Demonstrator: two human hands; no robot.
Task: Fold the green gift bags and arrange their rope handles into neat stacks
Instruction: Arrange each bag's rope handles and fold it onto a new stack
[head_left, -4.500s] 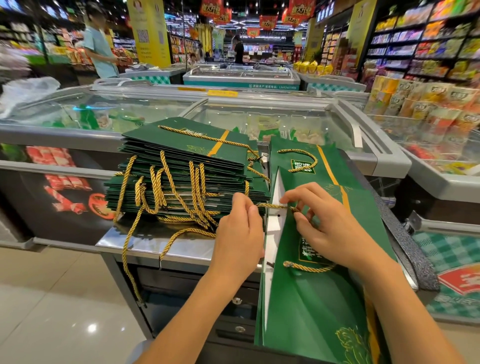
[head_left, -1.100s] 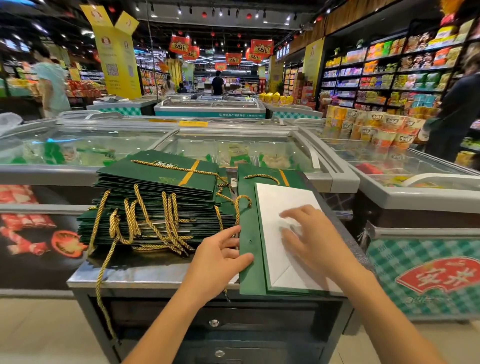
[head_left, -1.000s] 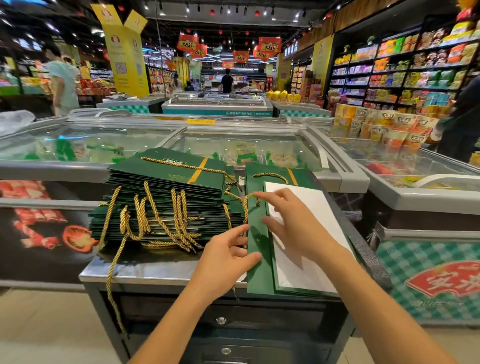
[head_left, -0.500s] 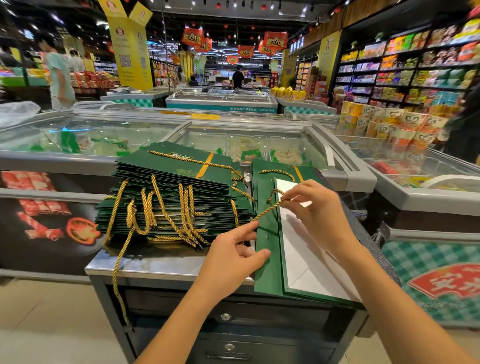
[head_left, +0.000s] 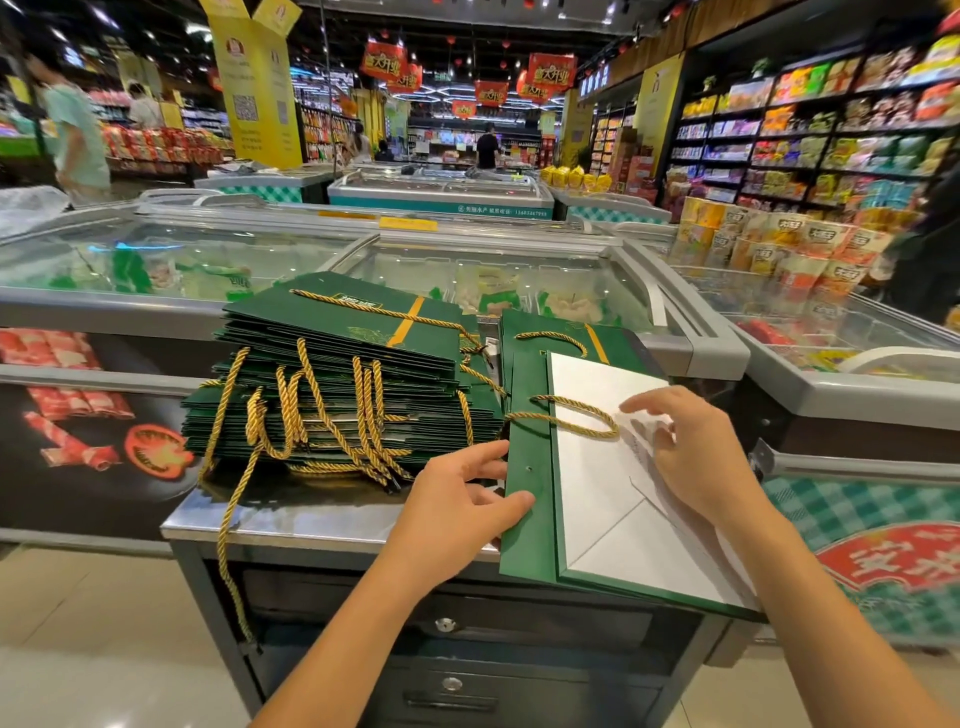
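A tall stack of flat green gift bags (head_left: 337, 374) with gold rope handles hanging off its front sits on a steel counter (head_left: 291, 514). Right of it lies a folded green bag (head_left: 530, 519) with its white bottom panel (head_left: 597, 483) facing up, on top of other flat bags. Its gold rope handle (head_left: 571, 415) lies in a loop across the white panel. My left hand (head_left: 457, 514) holds the bag's left edge, thumb on top. My right hand (head_left: 680, 452) hovers over the white panel with fingers spread, just right of the rope loop, holding nothing.
Glass-topped chest freezers (head_left: 493, 270) stand behind and to the right of the counter. Drawers (head_left: 447, 623) sit below the counter top. Shelves of packaged snacks (head_left: 810, 140) line the right wall. A person (head_left: 72, 130) walks at the far left.
My right hand pinched the rope handle, lifted it, then let it go, so the loop now lies flat on the white panel. My left hand has stayed at the bag's left edge.
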